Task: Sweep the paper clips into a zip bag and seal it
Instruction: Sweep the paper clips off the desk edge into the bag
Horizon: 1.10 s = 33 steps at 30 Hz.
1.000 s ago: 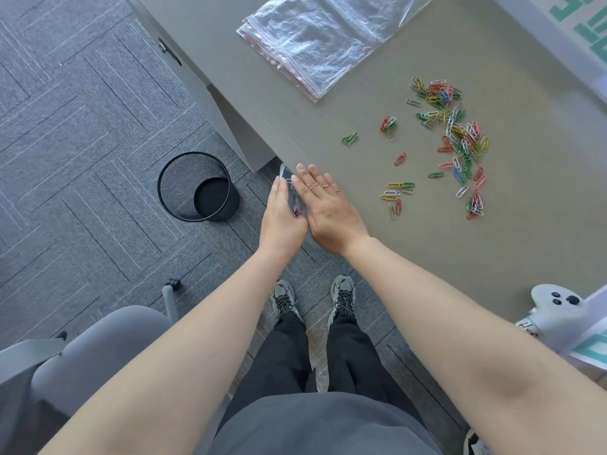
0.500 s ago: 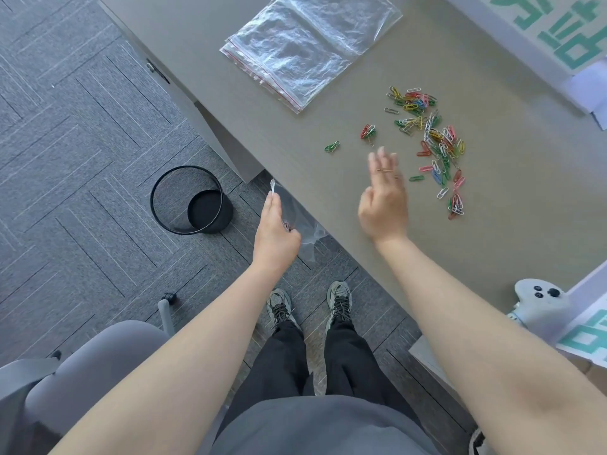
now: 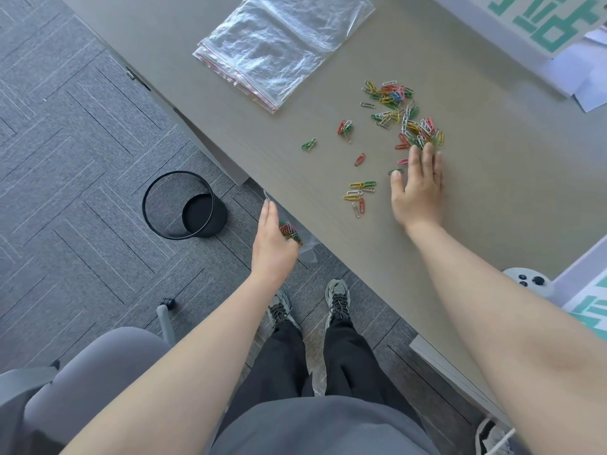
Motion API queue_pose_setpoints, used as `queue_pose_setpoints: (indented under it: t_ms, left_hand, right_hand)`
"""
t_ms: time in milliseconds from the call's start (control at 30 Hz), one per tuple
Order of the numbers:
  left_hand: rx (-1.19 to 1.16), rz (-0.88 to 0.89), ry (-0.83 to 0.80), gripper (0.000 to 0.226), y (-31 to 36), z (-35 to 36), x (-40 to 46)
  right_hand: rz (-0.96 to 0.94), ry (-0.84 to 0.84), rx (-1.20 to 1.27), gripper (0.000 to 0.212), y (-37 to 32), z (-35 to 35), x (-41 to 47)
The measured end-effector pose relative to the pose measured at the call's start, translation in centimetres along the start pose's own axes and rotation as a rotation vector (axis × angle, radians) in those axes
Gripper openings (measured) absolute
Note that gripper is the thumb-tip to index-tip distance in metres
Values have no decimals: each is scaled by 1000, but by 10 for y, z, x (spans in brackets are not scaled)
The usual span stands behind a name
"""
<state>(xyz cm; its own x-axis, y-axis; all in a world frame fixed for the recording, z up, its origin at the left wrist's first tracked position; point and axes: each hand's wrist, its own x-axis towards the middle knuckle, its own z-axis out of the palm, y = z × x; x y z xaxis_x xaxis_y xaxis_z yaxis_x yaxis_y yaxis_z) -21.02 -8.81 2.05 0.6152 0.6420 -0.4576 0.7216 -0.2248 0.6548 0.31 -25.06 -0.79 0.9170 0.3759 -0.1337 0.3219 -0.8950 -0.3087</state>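
- Since half a second ago the right hand (image 3: 416, 188) has reached farther across the table (image 3: 512, 198) and now lies flat, fingers straight, its fingertips (image 3: 427, 149) touching the near side of the big heap of paper clips (image 3: 409, 121).
- That heap lies just beyond the right hand, away from the table's near edge; small groups lie to its left, nearer that edge. A pull back toward the edge looks like the coming move.
- The left hand (image 3: 272, 241) pinches the zip bag (image 3: 297, 239) just below the near edge, well left of the heap; its mouth cannot be seen clearly.
- The bag already holds some clips.
- Spare bags (image 3: 279, 44) lie stacked by the far-left edge.
- A black bin (image 3: 184, 205) stands on the floor.
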Motion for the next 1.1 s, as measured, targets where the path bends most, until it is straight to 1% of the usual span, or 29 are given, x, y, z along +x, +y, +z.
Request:
queue_pose_setpoints:
  t_ms: [233,367,533,600,667,733,800,900,1000,1100]
  left_hand:
    - [12,-5,9,78,2,7,-3]
    - [4,4,6,79,4,9,-5]
    - [7,10,27,79,6,10,-7]
    - [7,10,29,79,5,11,-8]
    - [5,5,25,80,5,10,-9]
    - [6,2,21,79,5,10,-11]
    - [-5,-10,10,79,5,9,-12]
    - [-23,-15,-7,78,4,8,-12]
    - [-22,-3,-7,78,4,8,-13]
    - [-30,-6,-15,78,4,7,-15]
  right_hand:
    - [-181,-33,40,62,-23,10,-12]
    - [-282,-50,79,59,-43,19,-26]
    - [-379,-90,119,59,-66,31,-44]
    - [-427,-106,162,58,-74,34,-50]
    - [-454,-95,254,54,-80,32,-54]
    - [-418,-16,363,50,-79,25,-54]
    - [-311,94,415,50,-69,16,-51]
    - [-101,205,325,52,-40,9,-48]
    - [78,152,169,60,-12,11,-51]
    - [122,98,94,67,0,15,-57]
